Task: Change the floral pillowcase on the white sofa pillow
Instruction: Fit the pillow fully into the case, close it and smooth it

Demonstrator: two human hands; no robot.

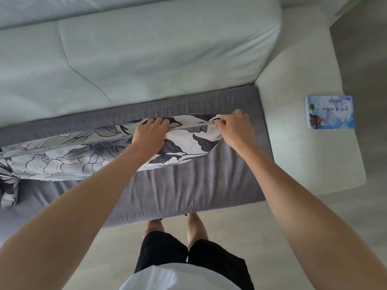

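Note:
A long pillow in a white and grey floral pillowcase [83,155] lies across the grey seat cushion [188,189] of the sofa, its zipper edge facing up. My left hand [149,133] grips the fabric beside the zipper line, fingers curled over the top edge. Near the pillow's right end, my right hand [235,127] pinches the zipper seam. The zipper strip [192,125] shows as a thin pale line between the two hands. More floral fabric [8,195] lies bunched at the left edge of the seat.
The pale sofa back cushions [146,49] rise behind the pillow. A wide pale armrest [303,153] stands on the right with a blue booklet [330,111] lying on it. My legs and black shorts [188,258] are in front of the seat on a light floor.

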